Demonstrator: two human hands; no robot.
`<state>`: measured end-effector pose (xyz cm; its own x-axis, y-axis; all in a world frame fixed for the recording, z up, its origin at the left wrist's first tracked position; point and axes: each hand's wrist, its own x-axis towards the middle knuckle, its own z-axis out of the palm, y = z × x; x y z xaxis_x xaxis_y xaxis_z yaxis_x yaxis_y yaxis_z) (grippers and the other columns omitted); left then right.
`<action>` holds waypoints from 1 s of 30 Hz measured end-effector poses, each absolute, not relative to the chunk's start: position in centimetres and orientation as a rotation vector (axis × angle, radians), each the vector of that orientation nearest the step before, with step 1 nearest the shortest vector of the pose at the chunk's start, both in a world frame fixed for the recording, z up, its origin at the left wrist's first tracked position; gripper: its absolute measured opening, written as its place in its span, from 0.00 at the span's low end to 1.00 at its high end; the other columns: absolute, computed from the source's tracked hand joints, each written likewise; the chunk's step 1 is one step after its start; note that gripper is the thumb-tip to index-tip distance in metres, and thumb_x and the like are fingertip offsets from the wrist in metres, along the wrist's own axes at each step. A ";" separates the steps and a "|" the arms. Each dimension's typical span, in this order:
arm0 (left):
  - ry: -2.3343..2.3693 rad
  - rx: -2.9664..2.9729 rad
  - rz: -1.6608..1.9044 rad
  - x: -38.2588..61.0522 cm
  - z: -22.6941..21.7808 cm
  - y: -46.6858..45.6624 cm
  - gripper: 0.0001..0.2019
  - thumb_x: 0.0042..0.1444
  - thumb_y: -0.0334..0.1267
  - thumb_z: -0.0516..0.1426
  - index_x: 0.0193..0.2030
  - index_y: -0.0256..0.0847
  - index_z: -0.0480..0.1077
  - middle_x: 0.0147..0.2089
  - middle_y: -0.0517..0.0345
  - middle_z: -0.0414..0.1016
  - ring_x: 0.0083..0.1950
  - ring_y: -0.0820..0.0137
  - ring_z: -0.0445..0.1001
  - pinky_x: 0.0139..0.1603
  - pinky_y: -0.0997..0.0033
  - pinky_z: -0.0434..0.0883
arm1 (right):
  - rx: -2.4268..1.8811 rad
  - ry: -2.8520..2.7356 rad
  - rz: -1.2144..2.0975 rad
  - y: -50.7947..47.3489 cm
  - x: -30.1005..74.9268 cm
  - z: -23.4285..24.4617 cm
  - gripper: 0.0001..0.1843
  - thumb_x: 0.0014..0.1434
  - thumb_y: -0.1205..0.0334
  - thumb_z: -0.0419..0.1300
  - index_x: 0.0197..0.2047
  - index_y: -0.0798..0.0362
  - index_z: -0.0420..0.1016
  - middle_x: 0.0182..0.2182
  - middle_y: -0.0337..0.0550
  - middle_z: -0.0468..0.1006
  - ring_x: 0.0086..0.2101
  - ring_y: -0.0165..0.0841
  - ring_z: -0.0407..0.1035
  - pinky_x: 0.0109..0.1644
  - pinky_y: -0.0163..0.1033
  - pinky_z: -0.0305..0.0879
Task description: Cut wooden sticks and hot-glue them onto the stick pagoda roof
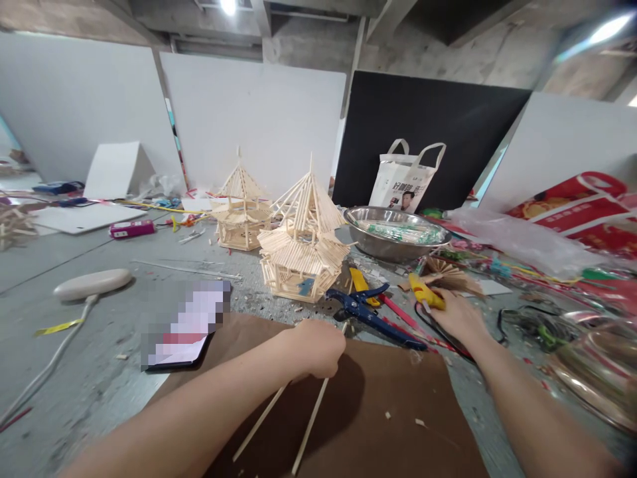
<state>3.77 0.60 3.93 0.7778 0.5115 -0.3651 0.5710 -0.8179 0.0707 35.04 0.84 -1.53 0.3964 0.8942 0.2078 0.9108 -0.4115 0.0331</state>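
The left hand (pixel 321 346) is curled around two sticks (pixel 310 425), which slant toward seven o'clock over the brown cloth (pixel 398 405); the right hand (pixel 460 322), near its three o'clock, grips a glue gun (pixel 426 292). From the left hand, pliers (pixel 365 317) lie at two, a stick pavilion (pixel 306 249) stands at twelve, a bowl (pixel 378 247) sits at one on the counter (pixel 114 332).
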 end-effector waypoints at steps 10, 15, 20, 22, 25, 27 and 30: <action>0.854 2.768 -0.411 3.3 3.7 1.4 0.12 0.38 0.33 0.51 0.29 0.35 0.72 0.30 0.46 0.74 0.31 0.61 0.72 0.23 0.70 0.65 | -2.036 -1.692 -0.313 0.6 30.2 2.1 0.14 0.49 0.62 0.50 0.37 0.53 0.71 0.36 0.46 0.75 0.38 0.38 0.67 0.42 0.41 0.60; 0.704 2.470 -0.301 2.9 3.9 2.4 0.08 0.39 0.35 0.51 0.26 0.37 0.69 0.22 0.56 0.72 0.21 0.71 0.68 0.19 0.76 0.62 | -1.688 -1.718 0.085 -0.2 25.9 3.5 0.11 0.51 0.56 0.52 0.33 0.52 0.71 0.27 0.41 0.74 0.27 0.32 0.67 0.33 0.37 0.61; 0.714 2.143 0.085 2.9 4.5 2.7 0.11 0.46 0.36 0.48 0.36 0.38 0.63 0.24 0.59 0.72 0.17 0.76 0.65 0.17 0.78 0.61 | -1.328 -1.559 0.842 -1.2 22.6 4.4 0.18 0.53 0.47 0.49 0.34 0.53 0.69 0.20 0.38 0.68 0.19 0.26 0.60 0.23 0.33 0.58; 0.712 2.139 0.240 3.0 4.7 2.7 0.09 0.47 0.37 0.48 0.35 0.38 0.63 0.23 0.59 0.71 0.19 0.76 0.65 0.19 0.79 0.61 | -1.209 -1.497 1.001 -1.3 21.7 4.8 0.17 0.53 0.47 0.51 0.34 0.52 0.68 0.19 0.37 0.68 0.19 0.25 0.60 0.22 0.32 0.57; 0.698 2.148 0.422 3.1 4.9 2.8 0.06 0.48 0.37 0.49 0.31 0.38 0.63 0.22 0.60 0.70 0.22 0.77 0.66 0.23 0.79 0.61 | -1.169 -1.420 0.990 -0.8 20.9 5.9 0.13 0.51 0.51 0.55 0.30 0.52 0.67 0.17 0.35 0.67 0.18 0.24 0.59 0.21 0.30 0.56; 0.706 2.139 0.517 3.0 5.0 3.1 0.07 0.50 0.38 0.49 0.29 0.38 0.64 0.21 0.60 0.70 0.23 0.77 0.67 0.25 0.79 0.62 | -1.168 -1.346 0.931 -0.1 20.9 7.0 0.12 0.49 0.52 0.57 0.26 0.53 0.66 0.16 0.34 0.66 0.17 0.23 0.58 0.19 0.29 0.55; 0.734 2.124 0.631 2.7 5.1 3.5 0.11 0.52 0.41 0.47 0.25 0.38 0.64 0.19 0.60 0.69 0.22 0.77 0.66 0.25 0.78 0.61 | -1.103 -1.191 0.814 1.4 21.5 8.9 0.12 0.47 0.53 0.59 0.25 0.53 0.65 0.13 0.32 0.63 0.15 0.22 0.56 0.17 0.29 0.53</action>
